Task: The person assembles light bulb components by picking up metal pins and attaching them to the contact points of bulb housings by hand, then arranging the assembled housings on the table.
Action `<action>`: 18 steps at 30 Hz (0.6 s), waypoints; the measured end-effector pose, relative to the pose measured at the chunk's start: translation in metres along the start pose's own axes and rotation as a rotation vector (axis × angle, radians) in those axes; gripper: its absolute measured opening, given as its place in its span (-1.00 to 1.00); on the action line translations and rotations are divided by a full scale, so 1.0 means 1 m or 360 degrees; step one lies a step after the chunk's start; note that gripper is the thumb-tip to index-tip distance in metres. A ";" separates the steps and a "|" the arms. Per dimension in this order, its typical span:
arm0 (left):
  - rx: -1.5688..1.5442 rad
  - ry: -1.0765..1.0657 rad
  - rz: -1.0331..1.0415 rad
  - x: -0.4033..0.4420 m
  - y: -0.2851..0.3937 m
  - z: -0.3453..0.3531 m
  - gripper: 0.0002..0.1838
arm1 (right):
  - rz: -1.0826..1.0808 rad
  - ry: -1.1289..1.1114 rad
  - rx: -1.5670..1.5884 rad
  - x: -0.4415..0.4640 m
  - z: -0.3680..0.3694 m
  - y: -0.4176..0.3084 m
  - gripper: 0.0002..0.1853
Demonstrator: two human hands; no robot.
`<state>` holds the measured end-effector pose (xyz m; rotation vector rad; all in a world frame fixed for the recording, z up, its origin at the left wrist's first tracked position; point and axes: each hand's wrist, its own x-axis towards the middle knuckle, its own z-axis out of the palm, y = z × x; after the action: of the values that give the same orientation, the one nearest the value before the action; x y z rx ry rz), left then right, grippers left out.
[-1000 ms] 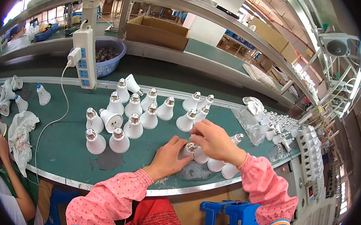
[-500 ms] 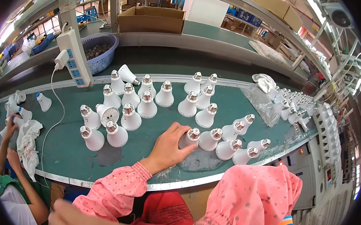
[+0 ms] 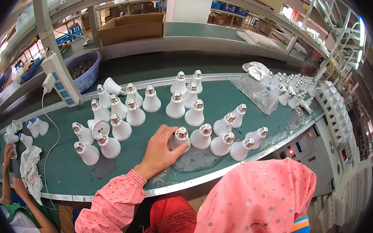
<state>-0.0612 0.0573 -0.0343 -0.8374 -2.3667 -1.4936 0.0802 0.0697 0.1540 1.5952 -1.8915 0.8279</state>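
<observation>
On the green table (image 3: pixel 144 157), my left hand (image 3: pixel 159 151) is wrapped round a white bulb (image 3: pixel 180 139) that stands upright with its metal cap up. Just right of it another upright bulb (image 3: pixel 201 136) stands among several more. A second group of bulbs (image 3: pixel 121 127) is to the left of my hand, one of them tipped so its open face shows. My right hand is out of the frame; only its pink dotted sleeve (image 3: pixel 254 199) shows at the lower right.
A co-worker's hands (image 3: pixel 17 184) are at the far left, near a white cloth (image 3: pixel 31 170) and several bulbs. A white cable runs from a power strip (image 3: pixel 59 79). Behind are a blue basket (image 3: pixel 87 77) and cardboard box (image 3: pixel 132 29). Plastic film (image 3: pixel 257 93) lies at right.
My right hand has left the bulbs, crossed the lower front and gone out of view. My left hand stays at its bulb. The view has shifted. The co-worker's hands have moved.
</observation>
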 end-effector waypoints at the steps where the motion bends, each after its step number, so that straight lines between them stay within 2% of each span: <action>1: 0.0001 0.0009 0.0014 0.000 -0.001 0.000 -0.47 | 0.0004 0.0004 -0.0004 -0.002 0.000 -0.003 -0.79; 18: 0.0026 -0.0008 0.0006 -0.001 0.002 0.000 -0.51 | 0.0167 -0.0034 -0.0121 -0.024 0.002 -0.039 -0.82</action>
<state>-0.0593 0.0576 -0.0333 -0.8425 -2.3764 -1.4702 0.1222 0.0795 0.1392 1.4756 -2.0117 0.7753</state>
